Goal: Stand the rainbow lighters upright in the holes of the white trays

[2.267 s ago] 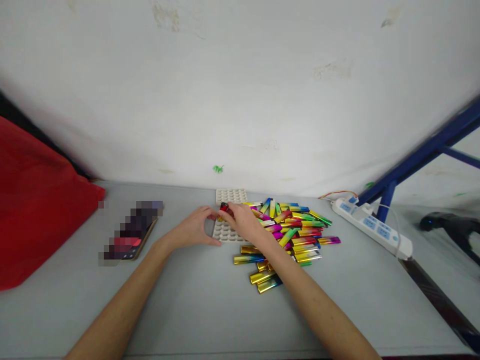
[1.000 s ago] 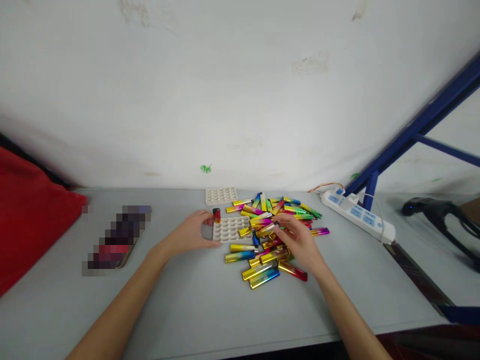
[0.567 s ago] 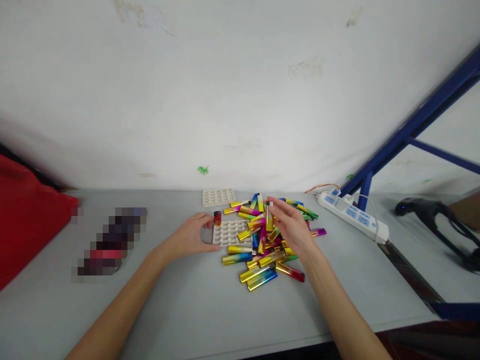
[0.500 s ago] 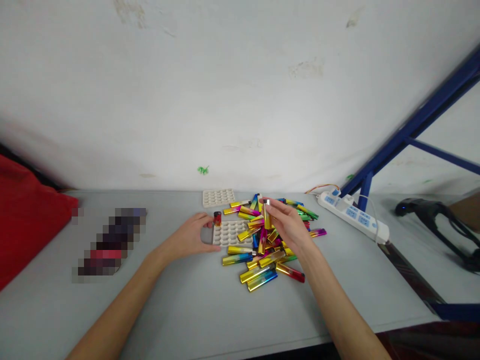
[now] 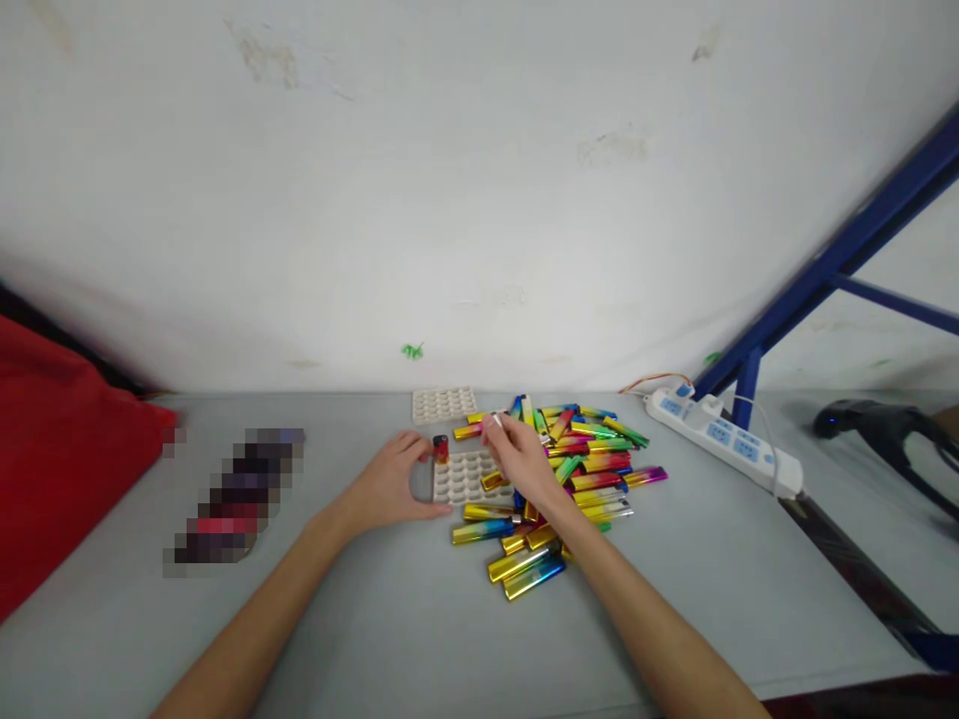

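A white tray (image 5: 469, 477) with rows of holes lies on the table. My left hand (image 5: 394, 481) curves round its left end, with the thumb at the near corner and the fingertips at the far one. One red lighter (image 5: 442, 449) with a black top stands upright in the tray's far left corner. Above the tray's right part, my right hand (image 5: 520, 459) is closed in a pinch on a lighter (image 5: 492, 420); most of this lighter is hidden by the fingers. Many shiny lighters (image 5: 599, 464) in gold, red, blue and green lie in a loose pile beside and under my right hand.
A second white tray (image 5: 445, 403) lies behind, near the wall. A white power strip (image 5: 723, 439) with plugs and cords sits at the right by a blue metal frame (image 5: 794, 300). To the left are a red cloth (image 5: 67, 449) and a blurred-out object (image 5: 236, 494).
My right hand has moved left with its lighter, from over the pile to above the tray. My left hand keeps its place at the tray. The whole view has shifted slightly.
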`<state>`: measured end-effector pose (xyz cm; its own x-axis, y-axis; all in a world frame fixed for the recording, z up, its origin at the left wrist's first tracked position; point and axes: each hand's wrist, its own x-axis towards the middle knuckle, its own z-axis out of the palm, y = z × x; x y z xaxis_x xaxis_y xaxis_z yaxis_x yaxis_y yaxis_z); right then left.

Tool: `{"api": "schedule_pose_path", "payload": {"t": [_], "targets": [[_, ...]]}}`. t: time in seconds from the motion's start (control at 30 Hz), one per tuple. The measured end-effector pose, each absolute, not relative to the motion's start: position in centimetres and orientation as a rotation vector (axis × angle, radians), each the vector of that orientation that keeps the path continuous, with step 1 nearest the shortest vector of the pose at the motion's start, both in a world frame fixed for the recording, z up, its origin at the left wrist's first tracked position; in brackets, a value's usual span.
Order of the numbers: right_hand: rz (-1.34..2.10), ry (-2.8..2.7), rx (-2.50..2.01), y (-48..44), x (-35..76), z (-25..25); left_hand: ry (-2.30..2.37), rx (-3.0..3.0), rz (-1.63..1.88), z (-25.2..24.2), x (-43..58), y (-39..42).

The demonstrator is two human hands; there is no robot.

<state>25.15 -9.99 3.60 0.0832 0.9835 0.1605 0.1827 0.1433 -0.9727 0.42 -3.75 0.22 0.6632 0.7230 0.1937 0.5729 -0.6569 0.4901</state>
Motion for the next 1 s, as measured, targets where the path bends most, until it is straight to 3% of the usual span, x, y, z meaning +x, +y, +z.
{"api": "schedule_pose_path", "payload": {"t": [0.13, 0.57, 0.87, 1.0], "targets": [[0.742, -1.346, -1.356, -11.1, 24.8, 3.0, 1.057, 2.509, 0.485, 0.2, 0.6, -3.9], [0.717, -1.328, -1.443, -11.6, 25.1, 2.3, 1.049, 2.470, 0.530, 0.2, -0.2, -4.5], [0.727, -1.530, -1.268, -12.1, 24.7, 2.9, 1.024, 2.424, 0.544, 0.0, -0.9, -4.8], [0.530, -1.704, -1.256, -12.1, 24.1, 2.7, 1.007, 2.405, 0.543, 0.4, -0.8, -4.9]]}}
